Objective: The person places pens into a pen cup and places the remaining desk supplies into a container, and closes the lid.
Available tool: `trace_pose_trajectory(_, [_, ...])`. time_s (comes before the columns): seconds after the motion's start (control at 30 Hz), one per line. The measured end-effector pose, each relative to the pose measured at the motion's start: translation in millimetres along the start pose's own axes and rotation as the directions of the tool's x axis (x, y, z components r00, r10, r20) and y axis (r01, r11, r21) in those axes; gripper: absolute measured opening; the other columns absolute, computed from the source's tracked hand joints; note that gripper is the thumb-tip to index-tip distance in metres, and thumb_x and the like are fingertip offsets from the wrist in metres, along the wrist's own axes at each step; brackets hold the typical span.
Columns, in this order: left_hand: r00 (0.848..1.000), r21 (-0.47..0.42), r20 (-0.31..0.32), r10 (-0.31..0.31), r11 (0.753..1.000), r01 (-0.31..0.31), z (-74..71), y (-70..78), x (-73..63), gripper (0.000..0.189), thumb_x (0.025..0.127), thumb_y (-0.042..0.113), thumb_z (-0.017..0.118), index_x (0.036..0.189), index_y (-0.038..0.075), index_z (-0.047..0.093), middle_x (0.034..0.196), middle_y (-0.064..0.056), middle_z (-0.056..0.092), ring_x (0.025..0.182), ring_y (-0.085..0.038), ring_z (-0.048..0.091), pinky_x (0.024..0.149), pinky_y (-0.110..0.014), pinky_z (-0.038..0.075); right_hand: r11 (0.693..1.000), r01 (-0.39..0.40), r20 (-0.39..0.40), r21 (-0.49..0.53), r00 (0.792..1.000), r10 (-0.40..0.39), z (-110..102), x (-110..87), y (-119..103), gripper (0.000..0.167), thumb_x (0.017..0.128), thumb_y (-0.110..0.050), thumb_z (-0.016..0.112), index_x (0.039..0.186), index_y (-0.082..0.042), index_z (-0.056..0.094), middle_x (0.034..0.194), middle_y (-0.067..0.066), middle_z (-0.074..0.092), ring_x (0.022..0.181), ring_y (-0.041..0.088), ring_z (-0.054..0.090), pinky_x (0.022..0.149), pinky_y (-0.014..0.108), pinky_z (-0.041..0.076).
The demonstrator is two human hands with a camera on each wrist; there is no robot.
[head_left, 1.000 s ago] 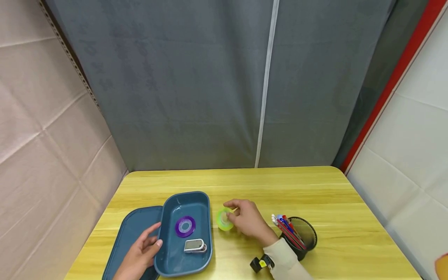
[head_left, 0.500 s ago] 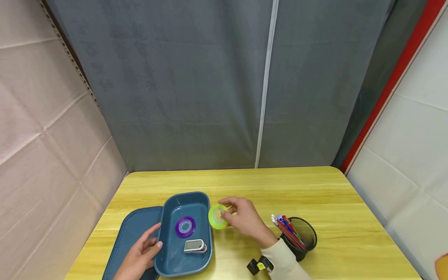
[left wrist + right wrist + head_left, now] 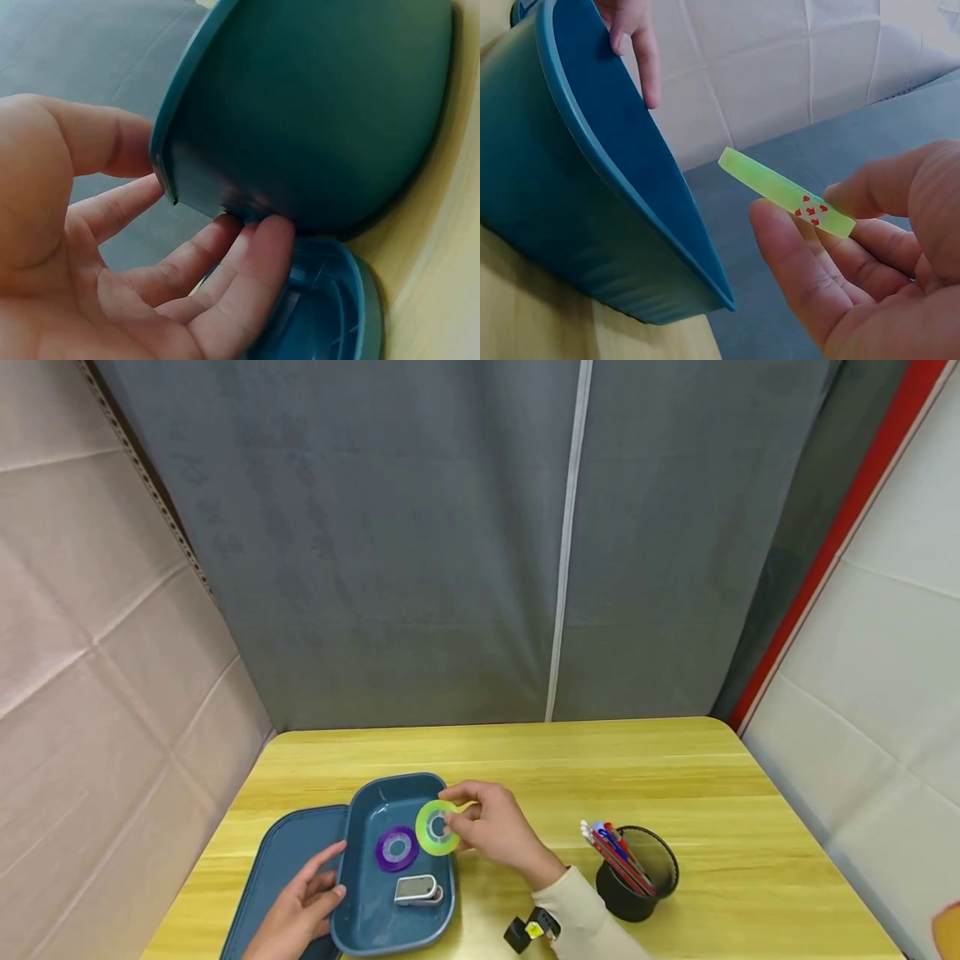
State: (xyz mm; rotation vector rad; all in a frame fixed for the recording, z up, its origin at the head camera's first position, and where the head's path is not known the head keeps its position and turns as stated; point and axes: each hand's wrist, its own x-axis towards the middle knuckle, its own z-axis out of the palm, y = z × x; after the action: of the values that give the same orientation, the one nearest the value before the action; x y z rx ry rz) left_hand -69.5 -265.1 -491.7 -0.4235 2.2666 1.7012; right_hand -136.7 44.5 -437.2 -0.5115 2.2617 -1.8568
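Note:
In the head view a blue plastic box (image 3: 390, 927) stands uncovered, holding a purple tape roll (image 3: 397, 849) and a silver-grey metallic item (image 3: 418, 888) of unclear kind. My right hand (image 3: 491, 827) pinches a yellow-green tape roll (image 3: 435, 827) above the box's right side. In the right wrist view this green tape roll (image 3: 787, 192) is seen edge-on between thumb and fingers, with red marks on it. My left hand (image 3: 300, 902) holds the box's left rim. The left wrist view has its thumb at the rim and other fingers against the outer wall (image 3: 330, 127).
A matching blue lid (image 3: 292, 843) lies left of the box, partly under my left hand. On the right stands a black mesh pen cup (image 3: 637, 885) with several pens and pencils. Grey curtain (image 3: 420, 568) hangs behind the wooden table (image 3: 600, 752).
My right hand has carried the green tape roll leftward from beside the box to over its right side. The left hand and the box have stayed in place.

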Motion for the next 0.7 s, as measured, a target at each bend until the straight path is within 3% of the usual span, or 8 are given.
trace_pose_trajectory(0.1, [1.000, 0.013, -0.008, -0.006, 1.000, 0.006, 0.2, 0.0, 0.5, 0.066, 0.103, 0.021, 0.068, 0.162, 0.022, 0.040, 0.149, -0.031, 0.055, 0.122, -0.042, 0.067, 0.082, -0.057, 0.064, 0.999, -0.025, 0.004, 0.039, 1.000, 0.025, 5.6, 4.1, 4.2, 0.030, 0.098, -0.007, 0.074, 0.127, -0.003, 0.072, 0.108, 0.011, 0.070, 0.072, 0.018, 0.072, 0.065, 0.041, 0.066])
trace_pose_trajectory(0.27, [1.000, -0.003, -0.010, -0.007, 1.000, 0.007, 0.2, -0.7, 0.6, 0.064, 0.103, 0.018, 0.066, 0.162, 0.021, 0.041, 0.147, -0.029, 0.057, 0.120, -0.040, 0.068, 0.082, -0.057, 0.065, 0.992, -0.077, 0.010, 0.097, 0.997, 0.077, 15.6, 7.9, 6.7, 0.025, 0.097, -0.006, 0.075, 0.122, -0.008, 0.074, 0.111, 0.010, 0.067, 0.074, 0.017, 0.074, 0.062, 0.037, 0.065])
trace_pose_trajectory(0.4, [1.000, -0.020, -0.003, -0.001, 1.000, 0.001, -0.3, -1.1, 0.3, 0.061, 0.104, 0.017, 0.064, 0.162, 0.021, 0.042, 0.152, -0.031, 0.052, 0.128, -0.044, 0.063, 0.083, -0.057, 0.064, 0.989, -0.092, 0.013, 0.115, 0.996, 0.091, 24.2, 10.2, 6.7, 0.023, 0.096, -0.004, 0.075, 0.120, -0.008, 0.075, 0.109, 0.010, 0.066, 0.071, 0.016, 0.073, 0.059, 0.035, 0.064])
trace_pose_trajectory(0.53, [1.000, -0.033, 0.003, 0.004, 0.999, -0.004, -1.3, -1.7, 0.6, 0.061, 0.104, 0.016, 0.064, 0.161, 0.021, 0.043, 0.155, -0.032, 0.048, 0.132, -0.046, 0.059, 0.084, -0.057, 0.064, 0.990, -0.089, 0.024, 0.110, 0.996, 0.087, 32.7, 12.8, 7.4, 0.024, 0.096, -0.003, 0.075, 0.119, -0.006, 0.075, 0.106, 0.009, 0.066, 0.066, 0.017, 0.072, 0.060, 0.042, 0.065])
trace_pose_trajectory(0.7, [1.000, -0.046, 0.019, 0.006, 0.999, -0.005, -2.2, -2.2, 0.8, 0.063, 0.104, 0.016, 0.064, 0.162, 0.020, 0.041, 0.152, -0.030, 0.051, 0.125, -0.040, 0.064, 0.085, -0.057, 0.064, 0.988, -0.101, 0.058, 0.121, 0.994, 0.095, 43.1, 16.3, 9.2, 0.026, 0.094, 0.000, 0.075, 0.120, -0.004, 0.074, 0.105, 0.008, 0.067, 0.066, 0.017, 0.071, 0.064, 0.049, 0.066])
